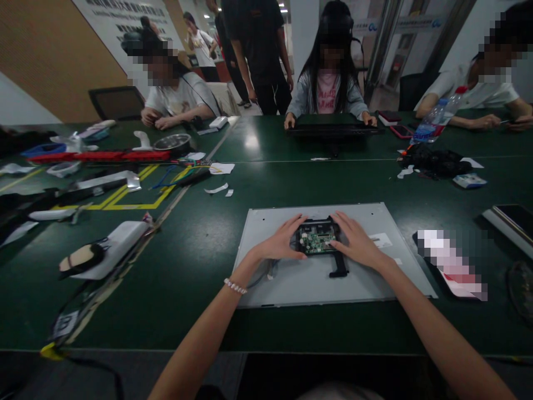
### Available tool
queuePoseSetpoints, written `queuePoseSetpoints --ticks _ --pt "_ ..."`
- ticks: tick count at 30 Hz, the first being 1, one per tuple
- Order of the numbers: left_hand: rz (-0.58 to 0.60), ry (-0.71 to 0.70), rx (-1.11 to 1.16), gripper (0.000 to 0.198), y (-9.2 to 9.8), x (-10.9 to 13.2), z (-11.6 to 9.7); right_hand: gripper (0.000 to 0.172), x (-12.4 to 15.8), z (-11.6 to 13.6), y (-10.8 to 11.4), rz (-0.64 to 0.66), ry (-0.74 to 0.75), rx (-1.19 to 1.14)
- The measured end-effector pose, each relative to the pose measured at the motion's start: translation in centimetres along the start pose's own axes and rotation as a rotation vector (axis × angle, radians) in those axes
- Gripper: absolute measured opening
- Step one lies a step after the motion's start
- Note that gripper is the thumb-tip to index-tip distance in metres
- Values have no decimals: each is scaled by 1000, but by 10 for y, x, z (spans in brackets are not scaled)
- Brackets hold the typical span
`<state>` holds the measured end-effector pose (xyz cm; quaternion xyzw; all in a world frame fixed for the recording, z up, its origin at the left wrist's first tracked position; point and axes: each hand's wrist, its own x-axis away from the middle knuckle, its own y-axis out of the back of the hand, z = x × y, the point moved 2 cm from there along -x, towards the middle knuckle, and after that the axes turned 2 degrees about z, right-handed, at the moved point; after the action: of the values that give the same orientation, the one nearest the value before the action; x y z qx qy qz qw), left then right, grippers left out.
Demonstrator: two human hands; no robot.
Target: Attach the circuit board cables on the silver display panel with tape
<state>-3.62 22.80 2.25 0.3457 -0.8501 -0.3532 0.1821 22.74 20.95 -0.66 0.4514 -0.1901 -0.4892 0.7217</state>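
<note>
A green circuit board sits in a black frame on a flat grey panel that lies on the table before me. My left hand grips the frame's left side, fingers at its upper edge and thumb near the lower one. Around the opposite side, my right hand has its fingers at the top corner and its thumb over the board's right part. A black bracket arm reaches down from the frame under the right hand. Thin cables lie on the panel beside my left wrist.
Right of the panel lies a phone, its screen blurred out. A white box-like object with a dark-and-beige item on it is at left. Across the green table, a person holds a dark flat screen. Bottles stand at far right.
</note>
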Motion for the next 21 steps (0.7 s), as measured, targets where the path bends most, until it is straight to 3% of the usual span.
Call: queuePoseSetpoints --ticks 5,21 --pt "5 -20 -77 119 -5 -2 0 84 2 3 -2 85 52 125" --pt "-81 -20 -199 120 -20 -4 -6 87 11 -2 -3 9 98 143"
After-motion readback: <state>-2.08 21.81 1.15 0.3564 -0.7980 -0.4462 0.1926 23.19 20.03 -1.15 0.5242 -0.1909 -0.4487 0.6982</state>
